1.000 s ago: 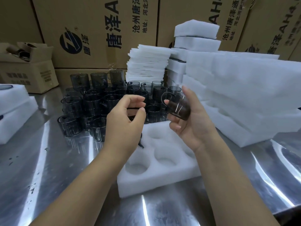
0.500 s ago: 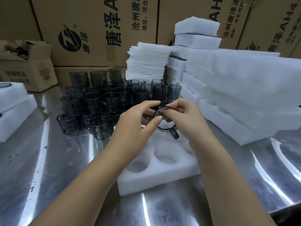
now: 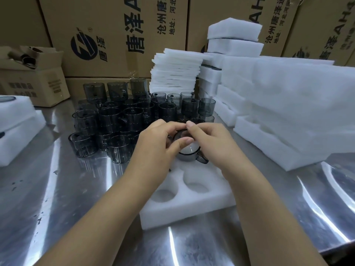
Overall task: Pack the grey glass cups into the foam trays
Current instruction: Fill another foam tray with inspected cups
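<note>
Wide steel table [image 3: 57, 198] across the whole shot, and a wall of printed cardboard cartons [image 3: 115, 35] behind it. On the right, a big heap of white foam trays [image 3: 288, 112] piled high, with a stack of thin foam sheets [image 3: 176, 73] just beside it at the back. More foam [image 3: 15, 131] sits at the left edge, and a small open box [image 3: 32, 77] behind that. Centre stage, one foam tray [image 3: 192, 208] lies flat on the steel, two round pockets showing bare at its near end. Beyond it is a dense crowd of grey glass cups [image 3: 115, 120], upright, packed rim to rim. Both hands meet over the tray's far end: the left hand [image 3: 153, 148] curls in with its thumb on the rim, the right hand [image 3: 213, 143] curls over from the other side, fingertips pinching the same rim. Between them is a single grey cup [image 3: 187, 156], upright, its handle [image 3: 201, 159] pointing right, low at the tray's far pockets. Whether it is fully seated, I cannot tell.
</note>
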